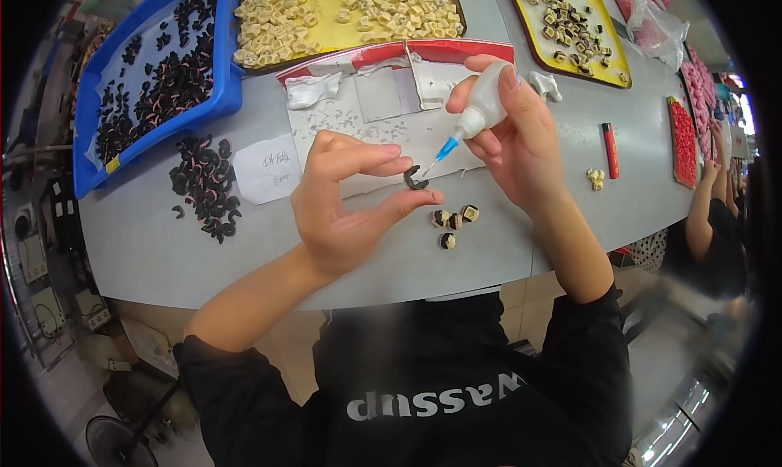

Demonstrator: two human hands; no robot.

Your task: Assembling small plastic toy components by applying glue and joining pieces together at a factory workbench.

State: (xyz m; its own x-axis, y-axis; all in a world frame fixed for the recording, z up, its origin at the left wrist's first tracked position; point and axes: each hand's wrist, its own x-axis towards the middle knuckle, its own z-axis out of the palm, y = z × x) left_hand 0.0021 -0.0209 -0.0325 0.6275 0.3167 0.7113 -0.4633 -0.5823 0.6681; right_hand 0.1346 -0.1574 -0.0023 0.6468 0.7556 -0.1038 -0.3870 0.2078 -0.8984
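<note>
Bending over a grey worktop, as the head view is showing, the person in the black T-shirt is working with both bare hands raised just above the surface. The left hand is pinching a small, curved black piece between thumb and fingertips, and the piece is hanging near the middle of the worktop with its hollow side facing right. The right hand is gripping a translucent white squeeze bottle and tilting it so that its blue nozzle is pointing down and left into that hollow; whether the thin tip is touching the black piece, I cannot tell.

Beneath the hands, a few small black-and-cream pieces are lying in a loose group, nearer the right forearm. Over on the left, a heap of curved black pieces is spreading beside a white note, and a blue tray is holding many more. Beyond the hands, a red-edged white sheet is lying flat and bearing crumpled white tissue. Behind it, a yellow tray is carrying cream pieces. On the right, a red stick-shaped thing is resting near a small cream cluster, and farther right another person's arm is reaching over the worktop.
</note>
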